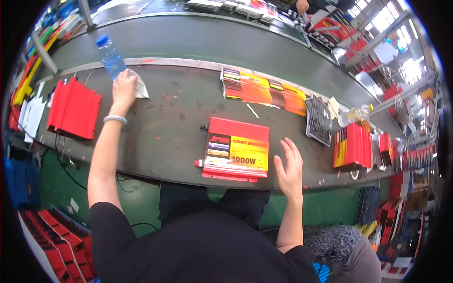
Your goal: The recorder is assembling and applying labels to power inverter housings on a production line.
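From the ribbed red casing (238, 130) with its yellow, black and red label (250, 155), ten o'clock shows a bluish bottle (112, 61) capped in blue and an off-white cloth (141, 88), while toward one o'clock the sheets (262, 93) mix red, orange, yellow and black. The surface (160, 129) is dark grey-green with reddish smudges. Four o'clock brings green floor (328, 207), then grey fabric (326, 241) with dark swirls.

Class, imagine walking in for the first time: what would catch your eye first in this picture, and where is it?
Probably the bright red device with a yellow label, lying on the dark workbench in front of the person, with the open right hand just beside it. Next, perhaps, the blue-capped bottle at upper left, near the left hand and a white cloth or paper.
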{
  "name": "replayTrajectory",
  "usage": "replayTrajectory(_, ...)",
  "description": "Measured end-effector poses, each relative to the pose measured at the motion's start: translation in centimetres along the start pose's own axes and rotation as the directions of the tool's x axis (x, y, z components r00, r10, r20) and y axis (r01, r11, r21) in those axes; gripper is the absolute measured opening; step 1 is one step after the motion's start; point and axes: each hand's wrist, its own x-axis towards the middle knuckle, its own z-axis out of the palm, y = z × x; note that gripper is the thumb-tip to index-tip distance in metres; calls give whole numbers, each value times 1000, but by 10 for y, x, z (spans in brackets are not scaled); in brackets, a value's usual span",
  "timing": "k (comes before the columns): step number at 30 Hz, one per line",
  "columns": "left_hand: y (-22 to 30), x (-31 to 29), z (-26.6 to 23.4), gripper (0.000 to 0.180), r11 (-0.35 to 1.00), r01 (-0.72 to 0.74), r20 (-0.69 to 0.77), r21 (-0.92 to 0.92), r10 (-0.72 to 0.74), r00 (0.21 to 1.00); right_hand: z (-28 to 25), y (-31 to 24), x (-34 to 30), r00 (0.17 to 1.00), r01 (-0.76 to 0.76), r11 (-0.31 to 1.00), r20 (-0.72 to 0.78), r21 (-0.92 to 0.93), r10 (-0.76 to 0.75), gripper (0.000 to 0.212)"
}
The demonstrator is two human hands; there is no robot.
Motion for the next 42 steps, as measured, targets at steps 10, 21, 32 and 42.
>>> replayTrajectory(10,10,-19,-103,16,655,143,-147,-742,-367,918,-1,5,-1,947,-61,839,-234,540,220,20)
replayTrajectory(21,174,-163,-211,12,399,-22,188,-917,481,856,41,-118,-36,908,111,734,231,670,-349,56)
replayTrajectory(32,209,-179,-198,10,420,-74,125,-905,427,896,33,-79,-68,919,109,831,262,545,-293,23)
replayTrajectory(42,228,-183,-175,14,75,116,133,-990,744,654,15,-36,-76,833,-535,-18,525,844,-173,25)
